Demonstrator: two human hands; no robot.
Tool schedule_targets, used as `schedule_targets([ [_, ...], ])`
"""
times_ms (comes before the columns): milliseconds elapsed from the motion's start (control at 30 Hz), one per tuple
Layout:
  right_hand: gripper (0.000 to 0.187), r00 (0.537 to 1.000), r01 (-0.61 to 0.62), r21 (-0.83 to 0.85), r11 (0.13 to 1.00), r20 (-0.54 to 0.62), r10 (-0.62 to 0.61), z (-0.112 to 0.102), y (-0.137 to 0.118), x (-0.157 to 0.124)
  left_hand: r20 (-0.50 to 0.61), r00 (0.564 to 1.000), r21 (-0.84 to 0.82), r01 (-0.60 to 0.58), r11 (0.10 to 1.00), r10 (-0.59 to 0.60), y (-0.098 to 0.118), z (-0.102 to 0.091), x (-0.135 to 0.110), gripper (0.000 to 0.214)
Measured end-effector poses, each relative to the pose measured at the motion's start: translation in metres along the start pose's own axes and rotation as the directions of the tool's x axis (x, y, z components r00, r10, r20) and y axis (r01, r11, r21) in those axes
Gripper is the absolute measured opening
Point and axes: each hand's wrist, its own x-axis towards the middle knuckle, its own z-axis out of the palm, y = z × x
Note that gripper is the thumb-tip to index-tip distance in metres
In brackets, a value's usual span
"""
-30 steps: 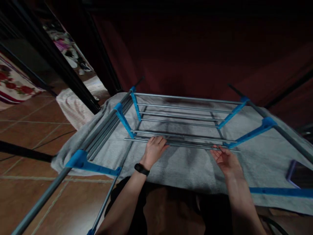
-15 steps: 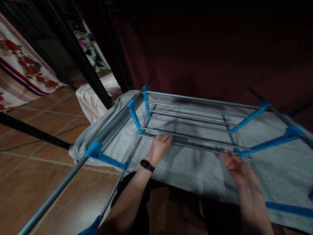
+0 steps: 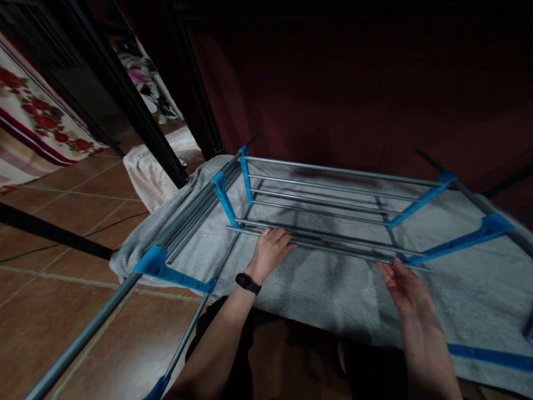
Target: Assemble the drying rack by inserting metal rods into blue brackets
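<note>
A long grey metal tube (image 3: 341, 251) lies across the front of a rack frame made of metal tubes and blue plastic brackets. My left hand (image 3: 270, 253), a black band on its wrist, has its fingers wrapped round this tube left of its middle. Toward the other end, my right hand (image 3: 406, 286) pinches it with thumb and fingers, palm turned up, close beside the right front blue bracket (image 3: 458, 241). The tube's left end sticks out just in front of the left blue bracket (image 3: 227, 200). Several parallel tubes span the brackets behind it.
A grey blanket (image 3: 316, 291) lies under the frame. More loose tubes (image 3: 195, 214) rest along its left side, near another blue bracket (image 3: 172, 272). A blue strip (image 3: 491, 356) lies at lower right. Tiled floor (image 3: 62, 316), a black pole (image 3: 54, 230) and a floral cloth (image 3: 41, 111) are left.
My right hand has shifted slightly right along the tube, closer to the right front bracket. My left hand keeps its hold. The whole view has moved a little.
</note>
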Motion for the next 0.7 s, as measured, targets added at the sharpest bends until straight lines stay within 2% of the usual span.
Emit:
schedule_targets([
  [200, 0.019, 1.000, -0.013, 0.014, 1.000, 0.012, 0.013, 0.000, 0.001, 0.001, -0.003, 1.000, -0.006, 0.012, 1.000, -0.012, -0.002, 0.002, 0.000, 0.028],
  [400, 0.009, 1.000, -0.029, -0.005, 1.000, -0.012, 0.029, -0.003, -0.002, 0.008, 0.033, 0.999, 0.027, 0.006, 1.000, -0.007, -0.001, 0.003, 0.000, 0.024],
  [567, 0.018, 0.999, -0.005, -0.017, 1.000, -0.053, 0.004, -0.006, -0.005, 0.011, 0.055, 0.999, 0.023, -0.001, 1.000, 0.000, 0.004, 0.005, 0.000, 0.028],
  [700, 0.016, 0.999, 0.025, -0.045, 0.999, -0.047, -0.027, -0.011, -0.005, 0.012, 0.062, 0.998, 0.009, -0.019, 1.000, 0.018, 0.006, 0.005, 0.000, 0.035],
])
